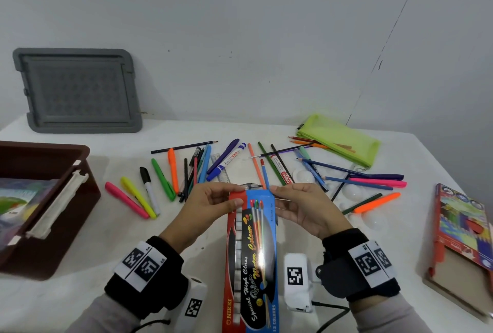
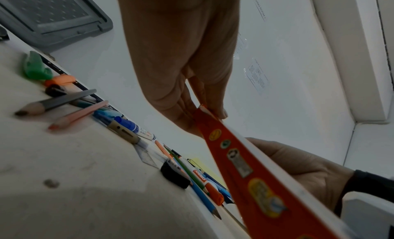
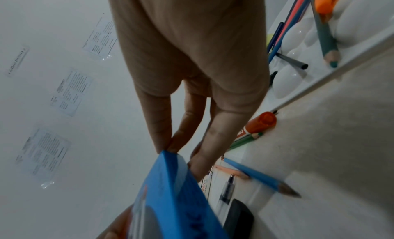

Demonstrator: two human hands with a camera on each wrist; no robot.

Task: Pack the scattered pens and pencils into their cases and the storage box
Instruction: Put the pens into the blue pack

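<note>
On a white table (image 1: pixel 266 228) set against a plain pale wall, loose pens and pencils (image 1: pixel 202 167) lie fanned out, with a brown storage box (image 1: pixel 66 199) at the left, a grey lid (image 1: pixel 77 91) leaning on the wall and a green mesh pouch (image 1: pixel 340 140) far right. Above the near edge, the left hand (image 1: pixel 210 206) and right hand (image 1: pixel 301 207) each pinch a far corner of a watercolour box (image 1: pixel 252 260) between thumb and fingertips.

Head view bright, even | wrist views dim, blurred | edges warped
</note>
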